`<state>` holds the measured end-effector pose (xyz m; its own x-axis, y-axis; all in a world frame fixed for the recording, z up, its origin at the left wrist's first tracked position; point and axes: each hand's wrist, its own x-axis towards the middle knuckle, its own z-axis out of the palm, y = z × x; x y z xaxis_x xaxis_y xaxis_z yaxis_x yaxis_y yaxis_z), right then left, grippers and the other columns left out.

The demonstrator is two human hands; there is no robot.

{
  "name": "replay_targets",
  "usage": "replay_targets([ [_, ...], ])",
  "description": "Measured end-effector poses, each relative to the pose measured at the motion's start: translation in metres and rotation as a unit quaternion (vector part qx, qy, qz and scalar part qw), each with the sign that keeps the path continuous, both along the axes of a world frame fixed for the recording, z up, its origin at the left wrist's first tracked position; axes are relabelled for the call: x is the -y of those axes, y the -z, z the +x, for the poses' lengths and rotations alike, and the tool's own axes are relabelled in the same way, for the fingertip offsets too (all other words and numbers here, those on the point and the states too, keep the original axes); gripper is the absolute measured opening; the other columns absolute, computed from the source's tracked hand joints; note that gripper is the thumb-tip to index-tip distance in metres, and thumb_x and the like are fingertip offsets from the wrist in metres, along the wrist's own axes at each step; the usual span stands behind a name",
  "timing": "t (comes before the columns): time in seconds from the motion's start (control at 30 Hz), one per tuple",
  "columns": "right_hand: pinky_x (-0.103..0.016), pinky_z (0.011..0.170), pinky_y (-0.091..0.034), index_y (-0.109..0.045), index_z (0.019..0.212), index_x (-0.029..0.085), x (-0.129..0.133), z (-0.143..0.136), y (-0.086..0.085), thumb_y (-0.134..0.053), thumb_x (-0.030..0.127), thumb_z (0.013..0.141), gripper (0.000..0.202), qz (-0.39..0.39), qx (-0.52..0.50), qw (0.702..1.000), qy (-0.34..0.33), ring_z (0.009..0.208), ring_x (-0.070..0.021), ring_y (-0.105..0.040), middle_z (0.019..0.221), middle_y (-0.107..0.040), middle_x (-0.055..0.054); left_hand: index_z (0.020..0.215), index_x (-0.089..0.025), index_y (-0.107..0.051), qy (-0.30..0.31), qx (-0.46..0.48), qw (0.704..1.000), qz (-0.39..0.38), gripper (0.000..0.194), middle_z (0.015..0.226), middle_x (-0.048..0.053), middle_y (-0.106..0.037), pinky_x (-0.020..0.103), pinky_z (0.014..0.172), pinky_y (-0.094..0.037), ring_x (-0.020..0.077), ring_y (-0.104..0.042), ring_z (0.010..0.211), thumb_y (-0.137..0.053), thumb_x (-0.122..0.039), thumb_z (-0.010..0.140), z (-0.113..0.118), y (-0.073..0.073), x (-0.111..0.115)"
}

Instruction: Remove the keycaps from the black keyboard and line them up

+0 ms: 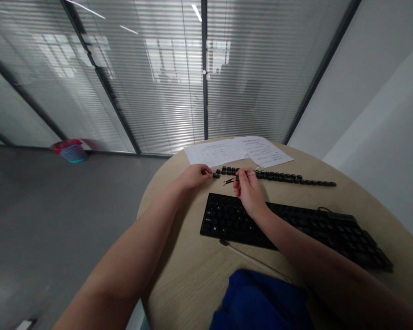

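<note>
Beyond the black plastic keyboard (223, 217), the right hand (248, 191) pinches a thin wire tool (229, 181); the left hand (193, 176), closure unclear, needs delicacy beside small black keycaps (216, 175).

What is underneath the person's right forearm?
The right forearm passes over a black keyboard, which shows on both sides of it. The keys directly beneath are covered and cannot be seen.

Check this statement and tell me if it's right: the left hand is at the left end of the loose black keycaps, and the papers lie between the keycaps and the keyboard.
Wrong about the papers: the head view shows them beyond the loose black keycaps, away from the keyboard. The left hand is at the keycaps' left end.
</note>
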<state>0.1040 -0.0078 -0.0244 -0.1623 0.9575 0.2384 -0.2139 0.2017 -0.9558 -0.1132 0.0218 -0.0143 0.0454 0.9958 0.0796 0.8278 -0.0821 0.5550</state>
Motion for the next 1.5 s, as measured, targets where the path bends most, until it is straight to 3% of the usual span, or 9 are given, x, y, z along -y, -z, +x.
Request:
replay_targets([
  [0.1, -0.022, 0.045, -0.035, -0.051, 0.091, 0.025, 0.005, 0.001, 0.001, -0.051, 0.058, 0.091, 0.034, 0.063, 0.052, 0.995, -0.052, 0.049, -0.0103, -0.045, 0.064, -0.053, 0.006, 0.09, -0.019, -0.077, 0.094, 0.019, 0.994, -0.056, 0.023, 0.079, 0.002, -0.071, 0.026, 0.066, -0.044, 0.0158, -0.061, 0.07, -0.068, -0.036, 0.077, 0.0, -0.012, 0.008],
  [0.2, -0.024, 0.049, -0.036, -0.054, 0.087, 0.025, 0.008, 0.005, 0.002, -0.052, 0.054, 0.093, 0.03, 0.103, 0.124, 0.983, -0.088, 0.05, -0.0122, -0.046, 0.059, -0.052, 0.005, 0.098, -0.02, -0.076, 0.181, 0.048, 0.972, -0.145, 0.032, 0.072, 0.0, -0.068, 0.027, 0.059, -0.043, 0.0145, -0.057, 0.06, -0.07, -0.041, 0.074, 0.002, -0.024, 0.018],
  [0.3, -0.025, 0.051, -0.035, -0.058, 0.084, 0.024, 0.01, 0.008, 0.0, -0.056, 0.049, 0.092, 0.026, 0.127, 0.18, 0.969, -0.113, 0.051, -0.0135, -0.046, 0.057, -0.051, 0.005, 0.105, -0.022, -0.074, 0.188, 0.049, 0.955, -0.225, 0.045, 0.058, -0.003, -0.059, 0.026, 0.047, -0.036, 0.0126, -0.048, 0.048, -0.075, -0.048, 0.068, 0.006, -0.031, 0.025],
  [0.43, -0.026, 0.053, -0.034, -0.06, 0.081, 0.024, 0.012, 0.008, -0.003, -0.058, 0.043, 0.092, 0.022, 0.155, 0.214, 0.957, -0.123, 0.053, -0.0144, -0.046, 0.058, -0.053, 0.004, 0.097, -0.021, -0.071, 0.195, 0.072, 0.93, -0.303, 0.044, 0.052, -0.004, -0.058, 0.024, 0.041, -0.033, 0.0124, -0.048, 0.043, -0.082, -0.044, 0.062, 0.009, -0.03, 0.026],
  [0.73, -0.028, 0.057, -0.035, -0.053, 0.085, 0.023, 0.011, 0.008, -0.002, -0.051, 0.04, 0.097, 0.021, 0.179, 0.276, 0.931, -0.16, 0.058, -0.0149, -0.048, 0.063, -0.051, 0.004, 0.094, -0.02, -0.059, 0.223, 0.072, 0.913, -0.334, 0.039, 0.065, -0.002, -0.065, 0.018, 0.041, -0.034, 0.0123, -0.058, 0.051, -0.077, -0.044, 0.069, 0.007, -0.025, 0.022],
  [1.1, -0.028, 0.062, -0.036, -0.053, 0.085, 0.022, 0.016, 0.008, -0.003, -0.052, 0.038, 0.097, 0.019, 0.26, 0.329, 0.888, -0.189, 0.063, -0.0155, -0.052, 0.069, -0.056, 0.002, 0.094, -0.02, -0.06, 0.231, 0.071, 0.913, -0.33, 0.037, 0.063, -0.003, -0.063, 0.017, 0.04, -0.034, 0.012, -0.058, 0.05, -0.076, -0.043, 0.07, 0.005, -0.021, 0.02],
  [1.5, -0.027, 0.056, -0.032, -0.052, 0.084, 0.022, 0.019, 0.008, -0.005, -0.056, 0.035, 0.094, 0.017, 0.273, 0.326, 0.883, -0.197, 0.053, -0.0129, -0.046, 0.061, -0.051, 0.005, 0.093, -0.019, -0.062, 0.237, 0.076, 0.913, -0.324, 0.038, 0.062, -0.003, -0.062, 0.018, 0.04, -0.034, 0.012, -0.058, 0.05, -0.078, -0.044, 0.069, 0.005, -0.021, 0.021],
])
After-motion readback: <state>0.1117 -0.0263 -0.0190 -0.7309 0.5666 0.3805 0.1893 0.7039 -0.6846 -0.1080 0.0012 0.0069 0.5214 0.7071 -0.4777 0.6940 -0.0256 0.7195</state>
